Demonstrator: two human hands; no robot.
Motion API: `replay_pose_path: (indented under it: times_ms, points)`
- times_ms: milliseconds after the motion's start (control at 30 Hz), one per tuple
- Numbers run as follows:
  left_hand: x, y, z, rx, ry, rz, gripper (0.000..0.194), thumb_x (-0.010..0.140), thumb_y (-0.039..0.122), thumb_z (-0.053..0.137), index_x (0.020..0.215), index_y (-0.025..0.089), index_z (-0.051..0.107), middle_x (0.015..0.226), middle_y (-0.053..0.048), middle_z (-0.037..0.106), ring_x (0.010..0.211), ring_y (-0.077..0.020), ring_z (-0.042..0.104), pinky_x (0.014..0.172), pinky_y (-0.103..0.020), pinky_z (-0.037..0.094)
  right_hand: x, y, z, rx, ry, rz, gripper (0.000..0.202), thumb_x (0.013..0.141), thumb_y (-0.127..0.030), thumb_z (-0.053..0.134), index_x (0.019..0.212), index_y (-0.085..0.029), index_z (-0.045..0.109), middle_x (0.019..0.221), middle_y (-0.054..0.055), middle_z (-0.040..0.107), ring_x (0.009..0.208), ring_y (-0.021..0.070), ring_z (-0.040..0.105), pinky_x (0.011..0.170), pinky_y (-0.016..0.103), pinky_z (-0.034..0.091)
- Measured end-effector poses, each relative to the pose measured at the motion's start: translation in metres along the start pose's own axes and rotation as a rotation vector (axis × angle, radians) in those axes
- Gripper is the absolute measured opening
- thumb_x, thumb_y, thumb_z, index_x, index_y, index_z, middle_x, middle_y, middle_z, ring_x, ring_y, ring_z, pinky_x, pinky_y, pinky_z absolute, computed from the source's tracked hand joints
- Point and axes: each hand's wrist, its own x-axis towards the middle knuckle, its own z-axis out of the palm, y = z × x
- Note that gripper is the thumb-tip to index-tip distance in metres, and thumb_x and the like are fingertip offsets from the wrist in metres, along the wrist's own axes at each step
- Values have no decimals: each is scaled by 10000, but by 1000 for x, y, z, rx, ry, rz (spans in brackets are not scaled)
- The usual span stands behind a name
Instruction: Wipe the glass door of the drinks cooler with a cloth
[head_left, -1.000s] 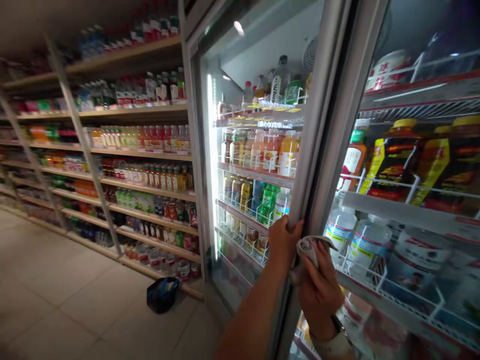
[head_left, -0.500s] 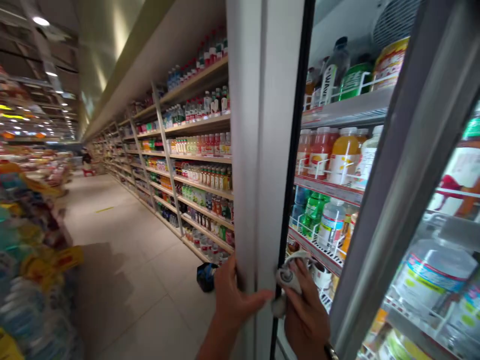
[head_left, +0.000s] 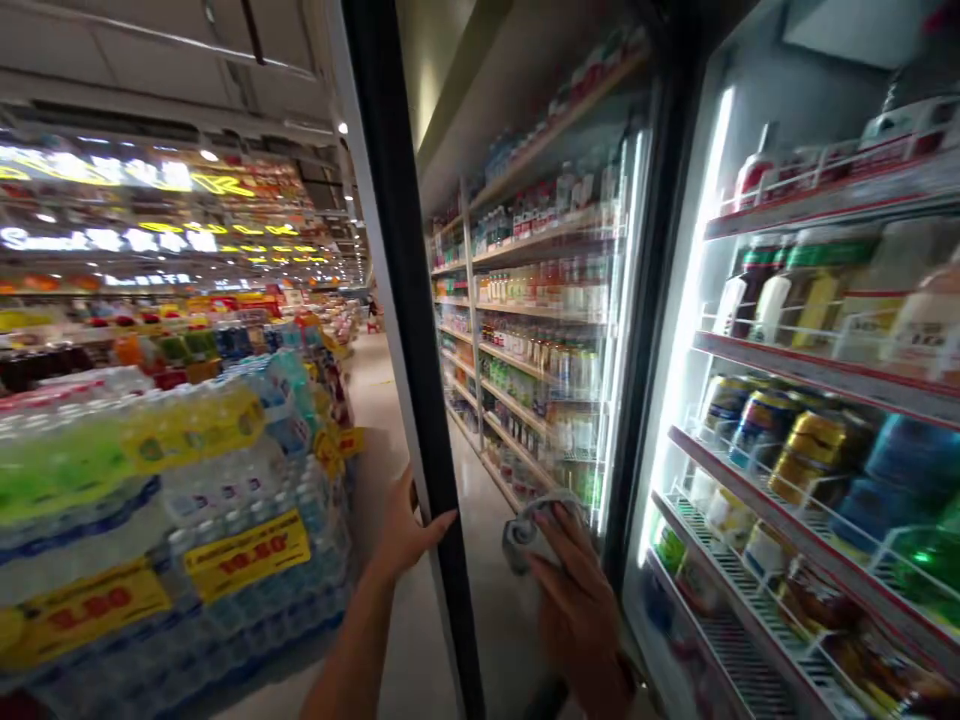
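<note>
The glass cooler door (head_left: 417,300) stands swung out, its dark frame running from top to bottom of the view. My left hand (head_left: 407,538) is closed round the free edge of this frame, thumb on the inner side and fingers partly hidden behind it. To the right, my right hand (head_left: 576,590) presses a crumpled grey-white cloth (head_left: 523,538) against the lower part of the inner glass. Its fingers lie over the cloth and are slightly blurred.
On the right, the lit cooler's wire-fronted shelves (head_left: 810,365) hold bottles and cans. Shrink-wrapped bottle packs (head_left: 247,490) with yellow price signs (head_left: 247,555) are stacked at left. Through the glass, long drink shelves (head_left: 517,380) line the aisle floor (head_left: 375,375).
The view has turned, with the door's dark inner frame and glass now facing me. My right hand and the cloth have gone from the door's edge seal onto the glass; my left hand still grips the edge.
</note>
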Motion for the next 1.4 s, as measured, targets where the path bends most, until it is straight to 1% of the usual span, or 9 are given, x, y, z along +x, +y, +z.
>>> replay_pose_path:
  times_ms: [233,400,467,567,733,867,1033,1267,1400]
  points:
    - [69,-71,-27,-33,119,110,606,576,638,751,983,197,669,890,-75,705,895,-287,683,817,-424,586,-18,47,42,9,-34,38,560,884,17,453,1331,-284,605,1436,3,566,1402,239,444,1129,469,460]
    - [97,-98,-44,152,349,221,829,631,607,766,1308,180,550,1290,-126,620,1207,-304,590,1045,-439,477,-28,73,56,11,-13,87,607,888,27,438,1384,-301,558,1488,-4,509,1404,237,440,1163,455,421]
    - [95,-94,-34,341,567,282,872,704,528,758,1446,216,424,1482,-123,474,1368,-315,449,1155,-483,356,-25,83,62,9,9,110,628,892,31,434,1395,-329,541,1486,-18,510,1410,229,430,1177,459,404]
    - [85,-80,14,618,856,335,839,843,371,659,1554,233,236,1623,-125,252,1496,-335,222,1219,-566,189,-15,97,71,2,8,167,639,908,24,403,1410,-355,516,1496,-27,496,1425,223,404,1189,473,385]
    - [97,-64,123,883,530,683,714,947,264,491,1577,216,156,1635,-122,205,1520,-309,132,1230,-547,150,4,126,76,33,-26,195,626,935,-15,384,1457,-352,454,1508,-3,482,1445,248,369,1184,532,378]
    - [136,-75,168,975,368,710,710,978,327,452,1576,166,105,1616,-145,222,1513,-293,157,1221,-507,198,18,167,75,35,-60,110,647,926,-15,360,1481,-342,419,1536,5,444,1457,261,349,1185,574,359]
    - [170,-103,178,1094,371,717,693,993,368,430,1570,145,119,1584,-142,307,1508,-282,181,1224,-489,181,46,228,89,-5,-106,-56,719,904,-2,336,1522,-369,326,1547,-5,429,1469,256,328,1190,584,341]
    - [167,-111,177,1188,427,786,647,1018,448,263,1562,107,178,1574,-156,338,1522,-262,124,1232,-456,117,117,286,128,-112,-191,-287,669,915,-35,384,1532,-289,338,1524,39,469,1479,251,305,1227,545,257]
    - [163,-110,175,1190,376,780,709,1006,522,162,1564,85,153,1591,-168,307,1525,-285,102,1221,-468,131,108,305,148,-138,-319,-380,602,900,-45,420,1474,-226,448,1523,65,470,1452,234,353,1216,489,265]
